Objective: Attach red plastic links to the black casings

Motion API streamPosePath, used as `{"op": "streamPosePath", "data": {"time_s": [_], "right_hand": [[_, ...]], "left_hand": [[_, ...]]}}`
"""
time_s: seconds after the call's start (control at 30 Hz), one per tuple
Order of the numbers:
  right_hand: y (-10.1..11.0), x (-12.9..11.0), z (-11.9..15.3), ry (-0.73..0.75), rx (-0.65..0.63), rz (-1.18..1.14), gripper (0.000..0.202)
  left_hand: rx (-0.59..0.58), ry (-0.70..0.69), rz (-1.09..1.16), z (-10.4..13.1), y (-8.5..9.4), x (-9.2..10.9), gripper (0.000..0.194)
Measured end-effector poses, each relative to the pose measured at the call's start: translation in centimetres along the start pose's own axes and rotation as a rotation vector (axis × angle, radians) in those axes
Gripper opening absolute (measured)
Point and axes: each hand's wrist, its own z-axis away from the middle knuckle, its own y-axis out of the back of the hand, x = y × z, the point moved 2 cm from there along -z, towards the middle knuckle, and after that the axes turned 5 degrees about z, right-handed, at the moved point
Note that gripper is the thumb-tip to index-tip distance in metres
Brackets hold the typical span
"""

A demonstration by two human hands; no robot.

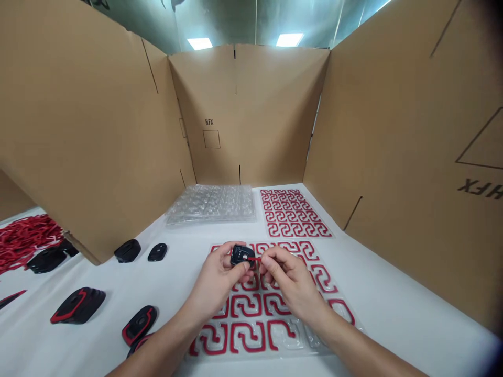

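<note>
Between thumb and fingers, my left hand (222, 272) grips a small black plastic housing (239, 255) with a few small light spots on its face. My right hand (283, 272) pinches a thin red strip (255, 258), whose left end reaches the housing's right side; whether it is seated there I cannot tell. Both hands are above a clear plastic tray (293, 343) with rows of curved red strips (247, 337) in its recesses. Some recesses near the tray's front right hold fewer strips, and my forearms hide part of it.
Several black housings, some with red trim (80, 306), lie on the white table at left. A red strip pile (29, 235) sits far left. Stacked clear trays (214, 204) and another filled tray (293, 212) stand behind. Cardboard walls (251, 115) enclose the back and sides.
</note>
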Motion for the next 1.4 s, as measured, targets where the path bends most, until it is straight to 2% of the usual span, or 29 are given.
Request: {"op": "streamPosePath", "data": {"time_s": [0.17,0.43,0.53,0.63,0.8,0.9,1.0,1.17,1.3,1.4], "right_hand": [[0.0,0.0,0.1,-0.007,0.001,-0.102,0.027],[-0.8,0.6,-0.3,-0.134,-0.001,-0.582,0.027],[-1.0,0.5,-0.3,-0.205,0.006,-0.711,0.027],[-1.0,0.7,-0.2,-0.250,-0.008,-0.740,0.029],[-0.8,0.8,-0.1,-0.156,-0.027,-0.434,0.031],[-0.6,0.3,0.1,-0.060,-0.047,-0.193,0.029],[-0.5,-0.4,0.4,0.043,-0.091,0.033,0.025],[-0.2,-1.1,0.8,0.177,-0.106,0.315,0.019],[-0.1,-1.5,0.7,0.259,-0.137,0.420,0.017],[0.1,-1.6,0.7,0.248,-0.134,0.433,0.018]], "left_hand": [[-0.094,0.111,0.133,0.3,-0.4,-0.4,0.041],[-0.104,0.197,0.349,-0.1,0.1,-0.8,0.032],[-0.110,0.210,0.363,-0.1,0.0,-0.8,0.030],[-0.117,0.193,0.290,-0.1,0.0,-0.8,0.032],[-0.068,0.033,0.083,0.1,0.0,-0.6,0.043],[-0.054,-0.002,0.050,0.2,-0.2,-0.8,0.044],[-0.098,-0.017,0.047,0.2,-0.5,-1.2,0.035],[-0.054,-0.156,-0.040,0.0,-0.2,-1.2,0.020],[-0.064,-0.101,0.007,0.0,0.0,-1.2,0.016],[-0.063,-0.047,0.095,-0.1,0.1,-1.1,0.019]]}}
